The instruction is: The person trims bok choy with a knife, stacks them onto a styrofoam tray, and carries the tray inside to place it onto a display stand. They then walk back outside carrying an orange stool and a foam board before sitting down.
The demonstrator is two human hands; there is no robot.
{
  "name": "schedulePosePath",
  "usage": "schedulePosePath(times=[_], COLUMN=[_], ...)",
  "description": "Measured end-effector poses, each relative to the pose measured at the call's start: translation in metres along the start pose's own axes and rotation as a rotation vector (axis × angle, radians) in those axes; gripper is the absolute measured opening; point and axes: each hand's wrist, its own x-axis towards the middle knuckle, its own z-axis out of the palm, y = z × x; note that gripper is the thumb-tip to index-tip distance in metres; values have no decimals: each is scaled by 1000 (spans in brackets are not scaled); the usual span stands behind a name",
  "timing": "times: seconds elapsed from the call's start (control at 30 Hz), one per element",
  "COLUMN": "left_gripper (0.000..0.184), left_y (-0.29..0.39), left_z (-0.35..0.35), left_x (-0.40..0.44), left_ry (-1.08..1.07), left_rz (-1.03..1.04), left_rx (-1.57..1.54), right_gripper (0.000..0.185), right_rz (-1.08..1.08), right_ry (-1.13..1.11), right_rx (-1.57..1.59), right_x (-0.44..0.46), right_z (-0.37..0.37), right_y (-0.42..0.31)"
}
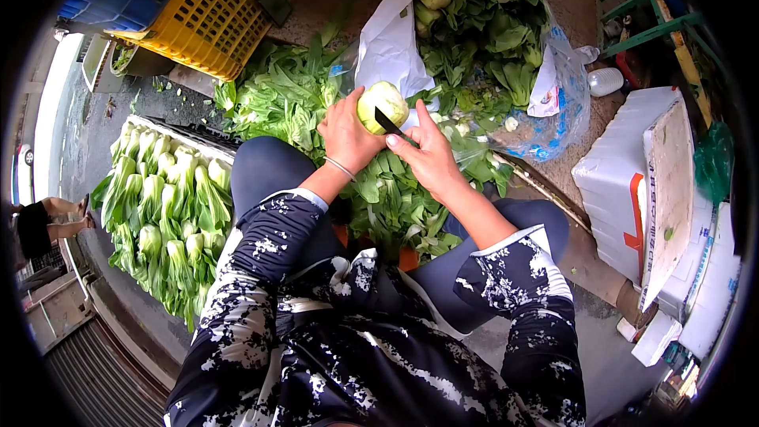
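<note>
My left hand [351,133] is wrapped round a pale green bok choy head [383,107], its round base facing up and its leaves hidden. Gripped in my right hand [431,154] is a knife [389,122], its dark blade lying against the front of that base. Both hands are close together above my lap. Below them, loose green leaves [387,198] are heaped between my knees. Just beyond the hands lies a sheet of white paper [393,47], beside a clear plastic bag [565,107] full of bok choy [510,32].
To the left, a crate holds rows of bok choy [170,205]. A yellow crate [213,12] stands at upper left, near more loose leaves [285,91]. White foam boxes [628,178] and a green rack [648,20] are on the right. Someone's legs [63,217] show at far left.
</note>
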Motion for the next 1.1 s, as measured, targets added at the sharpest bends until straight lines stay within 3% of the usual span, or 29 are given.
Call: schedulePosePath(times=[0.17,0.5,0.8,0.87,0.97,1.1], left_gripper=[63,66,63,64,66,70], left_y=[0,-6,-2,3,1,-8], left_z=[1,-5,-16,-20,-15,-11], left_x=[-2,-4,1,5,7,5], left_ry=[113,141,-20,-140,-155,-337], left_rz=[103,82,57,83,75,-7], left_rx=[-9,-29,-192,-388,-385,-572], right_gripper=[82,73,54,48,44,39], right_rz=[47,-104,-193,-171,-223,-239], right_ry=[-27,-10,115,85,69,-1], right_rx=[-26,8,-14,-26,10,-206], right_x=[6,11,17,19,20,15], right_z=[7,19,4,-1,-5,-17], right_y=[0,6,14,9,5,-8])
